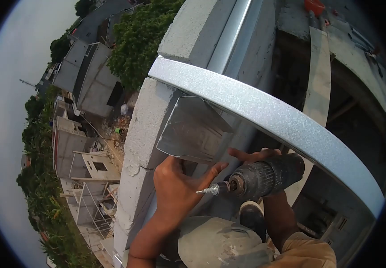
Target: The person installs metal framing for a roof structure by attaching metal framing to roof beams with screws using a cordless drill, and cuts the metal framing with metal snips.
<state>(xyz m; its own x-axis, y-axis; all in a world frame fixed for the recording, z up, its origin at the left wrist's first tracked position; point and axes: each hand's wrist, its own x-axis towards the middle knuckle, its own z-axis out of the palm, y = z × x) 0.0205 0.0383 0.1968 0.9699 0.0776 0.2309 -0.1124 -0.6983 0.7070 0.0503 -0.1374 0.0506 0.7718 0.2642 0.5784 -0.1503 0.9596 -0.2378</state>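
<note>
My right hand is wrapped around a dusty black power drill that points left. At the drill's tip sits a self-drilling screw. My left hand is closed at the lower edge of a short grey metal channel, partly hidden behind it, with one digit reaching toward the drill. The channel stands against the underside of a long galvanized metal beam, which crosses above both hands. Another metal channel lies along the wall behind the beam.
A light block wall runs along my left, with a drop beyond it to unfinished houses. A plank spans an opening on the right. My shoe is below the drill. A red container stands far right.
</note>
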